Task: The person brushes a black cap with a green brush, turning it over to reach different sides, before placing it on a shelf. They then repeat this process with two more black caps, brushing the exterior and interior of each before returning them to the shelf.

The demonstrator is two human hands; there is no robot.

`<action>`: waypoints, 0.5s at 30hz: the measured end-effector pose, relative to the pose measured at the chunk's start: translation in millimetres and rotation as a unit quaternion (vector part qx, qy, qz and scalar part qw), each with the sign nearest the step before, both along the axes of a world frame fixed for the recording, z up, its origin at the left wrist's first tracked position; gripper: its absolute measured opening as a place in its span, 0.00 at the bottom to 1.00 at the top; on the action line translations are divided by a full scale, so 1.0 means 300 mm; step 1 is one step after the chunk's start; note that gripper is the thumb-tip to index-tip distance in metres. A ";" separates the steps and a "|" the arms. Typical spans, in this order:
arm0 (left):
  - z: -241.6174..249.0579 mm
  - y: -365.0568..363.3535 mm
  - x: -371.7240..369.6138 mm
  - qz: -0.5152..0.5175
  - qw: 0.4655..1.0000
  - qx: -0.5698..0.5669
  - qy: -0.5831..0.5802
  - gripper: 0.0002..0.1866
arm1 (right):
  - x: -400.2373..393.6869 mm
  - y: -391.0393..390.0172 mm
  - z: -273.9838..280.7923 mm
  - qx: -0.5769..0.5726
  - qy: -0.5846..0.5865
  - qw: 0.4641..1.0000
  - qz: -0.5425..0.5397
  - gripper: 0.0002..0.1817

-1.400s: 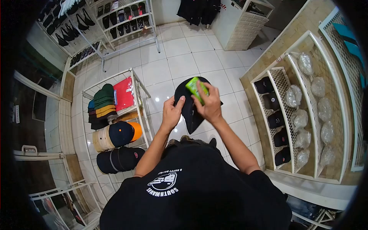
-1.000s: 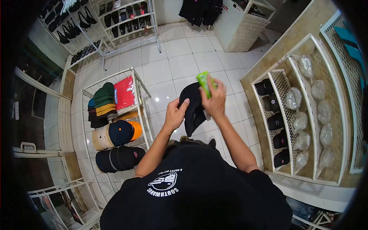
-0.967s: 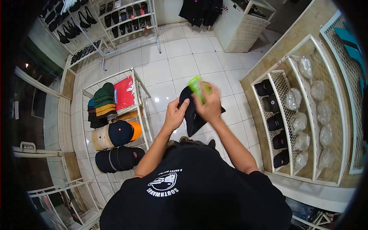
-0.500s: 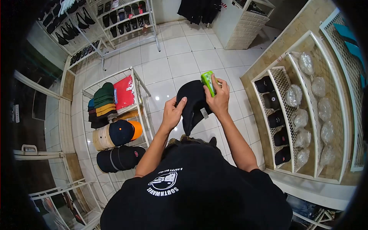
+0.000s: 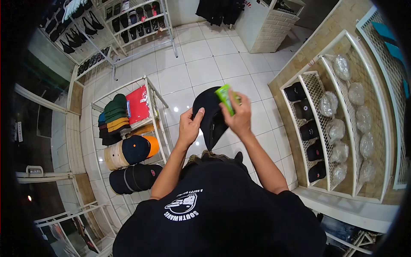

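Left hand (image 5: 189,127): grips one side of a black cap (image 5: 205,107), its thumb on top.
Right hand (image 5: 239,115): holds a green object (image 5: 227,99) (its print is too blurred to read) over the cap's other side.
Black cap: held up above the white tiled floor (image 5: 182,79), narrowing toward the wearer's black shirt (image 5: 239,214).
White rack (image 5: 159,92): at the left, bearing folded green caps (image 5: 115,107), mustard ones, a red packet (image 5: 138,105) and, below, rows of nested caps (image 5: 135,148).
Wall shelves (image 5: 349,128): at the right, with dark caps (image 5: 309,129) in one column and clear-wrapped bundles (image 5: 336,129) beside them.
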State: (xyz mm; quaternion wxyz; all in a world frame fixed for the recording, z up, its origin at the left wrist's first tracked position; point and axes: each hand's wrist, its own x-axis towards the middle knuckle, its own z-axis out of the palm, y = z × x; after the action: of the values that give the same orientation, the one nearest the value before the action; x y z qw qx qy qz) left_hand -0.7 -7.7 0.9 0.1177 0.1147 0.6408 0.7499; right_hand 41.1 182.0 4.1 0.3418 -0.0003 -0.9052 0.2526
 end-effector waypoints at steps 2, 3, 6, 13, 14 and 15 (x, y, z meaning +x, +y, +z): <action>0.014 0.009 0.011 0.000 1.000 -0.005 0.008 0.13 | -0.032 0.062 -0.014 -0.045 -0.015 0.995 -0.083 0.34; 0.018 0.012 0.012 0.003 1.000 -0.008 0.019 0.13 | -0.019 0.044 -0.009 -0.045 -0.015 0.995 -0.083 0.34; 0.003 0.015 -0.001 0.001 0.996 -0.082 0.020 0.13 | 0.038 -0.070 0.029 0.001 0.004 0.998 0.056 0.34; -0.023 0.026 -0.008 0.005 0.999 -0.031 0.016 0.13 | 0.000 0.004 0.025 0.035 0.026 0.999 -0.029 0.32; -0.012 0.027 -0.005 0.000 1.000 -0.022 0.007 0.13 | 0.026 -0.039 0.041 0.017 0.004 0.999 0.032 0.33; -0.007 0.025 0.003 -0.007 1.000 -0.014 -0.003 0.13 | 0.047 -0.067 0.033 0.030 -0.007 0.997 0.077 0.34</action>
State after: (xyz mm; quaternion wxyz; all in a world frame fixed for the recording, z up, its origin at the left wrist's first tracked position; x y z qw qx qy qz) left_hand 0.2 -0.1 -1.2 0.1259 0.1153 0.6499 0.7406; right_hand 55.3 161.8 13.9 0.3147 0.0784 -0.9122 0.2506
